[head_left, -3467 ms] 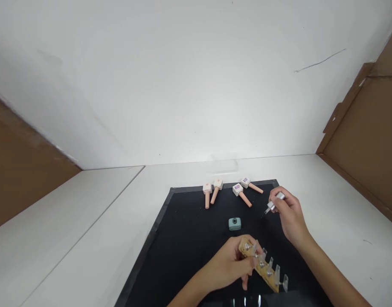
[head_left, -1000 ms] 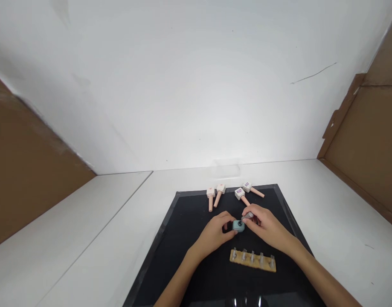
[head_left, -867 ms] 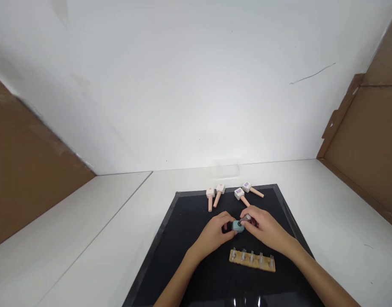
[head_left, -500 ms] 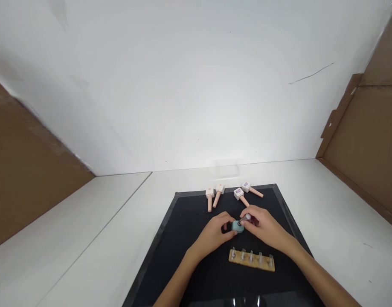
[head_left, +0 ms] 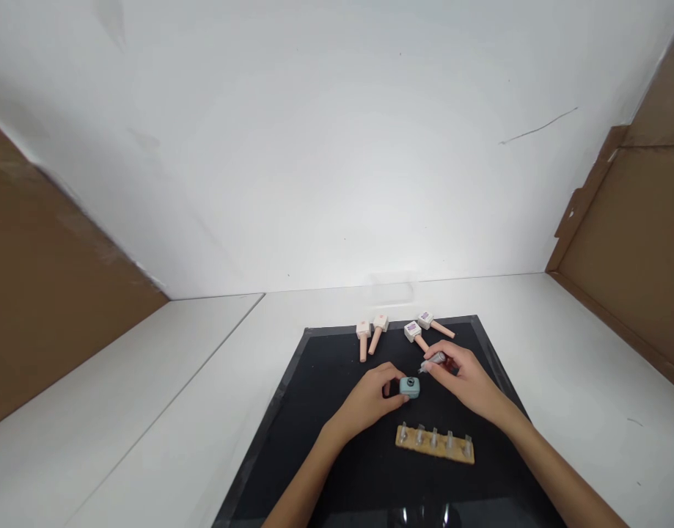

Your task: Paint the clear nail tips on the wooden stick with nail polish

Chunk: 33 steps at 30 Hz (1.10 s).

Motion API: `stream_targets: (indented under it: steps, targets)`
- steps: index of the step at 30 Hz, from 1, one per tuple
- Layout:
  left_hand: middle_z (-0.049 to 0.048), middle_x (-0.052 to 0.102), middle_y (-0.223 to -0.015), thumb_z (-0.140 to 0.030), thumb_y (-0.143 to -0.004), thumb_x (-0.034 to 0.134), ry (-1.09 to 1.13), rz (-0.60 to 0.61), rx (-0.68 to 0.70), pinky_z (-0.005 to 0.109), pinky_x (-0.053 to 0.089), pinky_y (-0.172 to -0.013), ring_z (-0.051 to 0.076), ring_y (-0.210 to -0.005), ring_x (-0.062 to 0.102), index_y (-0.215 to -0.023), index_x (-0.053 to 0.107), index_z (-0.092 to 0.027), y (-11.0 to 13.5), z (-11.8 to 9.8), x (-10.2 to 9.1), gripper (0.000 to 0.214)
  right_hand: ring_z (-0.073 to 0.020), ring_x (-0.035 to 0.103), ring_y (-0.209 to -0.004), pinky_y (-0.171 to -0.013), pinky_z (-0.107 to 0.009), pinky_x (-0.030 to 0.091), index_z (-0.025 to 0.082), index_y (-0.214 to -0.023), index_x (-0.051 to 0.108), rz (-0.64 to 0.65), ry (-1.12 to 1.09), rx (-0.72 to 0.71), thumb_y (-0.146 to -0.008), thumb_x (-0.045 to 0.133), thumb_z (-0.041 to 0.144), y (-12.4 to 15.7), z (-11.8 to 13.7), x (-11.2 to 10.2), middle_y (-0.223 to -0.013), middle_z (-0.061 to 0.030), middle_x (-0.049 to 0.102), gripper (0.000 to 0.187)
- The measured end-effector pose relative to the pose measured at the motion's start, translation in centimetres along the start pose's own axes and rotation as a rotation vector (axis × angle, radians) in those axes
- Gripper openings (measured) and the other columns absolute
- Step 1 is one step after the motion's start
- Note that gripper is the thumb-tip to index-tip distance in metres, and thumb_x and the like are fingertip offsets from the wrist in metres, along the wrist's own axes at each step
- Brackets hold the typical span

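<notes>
My left hand [head_left: 376, 394] is closed around the side of a small teal nail polish bottle [head_left: 410, 389], thumb in front and fingers behind. A dark round mouth shows on top of the bottle. My right hand [head_left: 458, 372] pinches a grey brush cap [head_left: 434, 361], tilted, with its narrow end pointing down and left. That end is apart from the bottle, above and to the right of it. Nearer to me lies a tan strip [head_left: 436, 445] with several clear nail tips standing up on it.
White nail polish bottles with long pink caps lie at the mat's far edge: a left pair [head_left: 364, 330] and a right pair [head_left: 413, 331]. The black mat [head_left: 314, 389] lies on a white table [head_left: 166, 411]. Brown cardboard panels [head_left: 628, 220] stand at the sides, a white wall [head_left: 337, 161] behind.
My right hand has lifted the grey brush cap off the teal bottle and moved it up and right, uncovering the mouth. My left hand still holds the bottle.
</notes>
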<state>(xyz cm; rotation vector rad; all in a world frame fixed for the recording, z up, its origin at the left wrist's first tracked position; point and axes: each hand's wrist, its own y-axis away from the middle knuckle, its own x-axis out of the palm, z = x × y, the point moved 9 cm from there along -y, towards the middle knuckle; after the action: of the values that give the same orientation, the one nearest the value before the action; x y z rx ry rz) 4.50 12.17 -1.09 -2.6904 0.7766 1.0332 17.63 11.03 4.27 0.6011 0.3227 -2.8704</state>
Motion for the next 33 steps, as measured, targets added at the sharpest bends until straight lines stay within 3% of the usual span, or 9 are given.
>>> stream_targets:
  steps: [9, 14, 19, 24, 28, 33]
  targets:
    - [-0.0017, 0.049, -0.077, -0.023, -0.074, 0.059, 0.019, 0.006, -0.001, 0.024, 0.036, -0.061, 0.011, -0.064, 0.043, -0.084, 0.064, -0.016, 0.1, 0.1, 0.0, 0.013, -0.0120, 0.043, -0.055, -0.053, -0.024, 0.035, 0.019, -0.079, 0.061, 0.026, -0.038, -0.002, -0.079, 0.057, 0.022, 0.0, -0.2, 0.9, -0.063, 0.0033, 0.050, 0.005]
    - [-0.0010, 0.050, -0.080, -0.023, -0.073, 0.058, 0.028, 0.028, -0.023, 0.025, 0.036, -0.063, 0.012, -0.065, 0.044, -0.086, 0.063, -0.017, 0.1, 0.1, 0.1, 0.016, -0.0125, 0.043, -0.055, -0.053, -0.024, 0.035, 0.019, -0.077, 0.060, -0.017, -0.088, 0.027, -0.077, 0.058, 0.025, -0.2, -0.6, 0.1, -0.062, 0.0034, 0.049, 0.006]
    - [-0.0031, 0.049, -0.080, -0.018, -0.069, 0.056, 0.052, 0.104, -0.128, 0.023, 0.037, -0.061, 0.011, -0.066, 0.044, -0.093, 0.055, -0.018, 0.7, 0.9, 0.0, 0.024, -0.0135, 0.048, -0.057, -0.055, -0.025, 0.037, 0.019, -0.080, 0.059, -0.068, -0.183, 0.062, -0.079, 0.057, 0.033, -0.2, -0.9, -0.7, -0.069, 0.0002, 0.055, 0.014]
    - [-0.0052, 0.046, -0.072, -0.016, -0.060, 0.062, 0.023, 0.194, -0.170, 0.022, 0.035, -0.059, 0.012, -0.067, 0.044, -0.081, 0.052, -0.018, 1.5, 1.7, -0.7, 0.024, -0.0109, 0.041, -0.050, -0.047, -0.023, 0.034, 0.020, -0.075, 0.060, -0.100, -0.265, 0.090, -0.075, 0.061, 0.038, -0.1, -0.8, -0.9, -0.066, 0.0013, 0.055, 0.018]
    - [-0.0034, 0.052, -0.082, -0.025, -0.049, 0.077, -0.020, 0.310, -0.108, 0.024, 0.037, -0.066, 0.016, -0.076, 0.048, -0.087, 0.060, -0.020, 2.0, 0.7, -0.3, 0.042, -0.0102, 0.040, -0.050, -0.046, -0.023, 0.034, 0.020, -0.074, 0.062, -0.119, -0.310, 0.107, -0.072, 0.064, 0.039, -0.1, -0.9, -1.2, -0.069, -0.0002, 0.057, 0.020]
    - [-0.0005, 0.050, -0.087, -0.037, -0.050, 0.079, -0.154, 0.345, -0.022, 0.025, 0.037, -0.069, 0.020, -0.084, 0.049, -0.092, 0.065, -0.024, 2.2, -0.3, 0.4, 0.046, -0.0096, 0.037, -0.047, -0.046, -0.023, 0.034, 0.020, -0.075, 0.062, -0.125, -0.362, 0.129, -0.072, 0.064, 0.038, -0.2, -1.3, -1.4, -0.062, 0.0023, 0.051, 0.019]
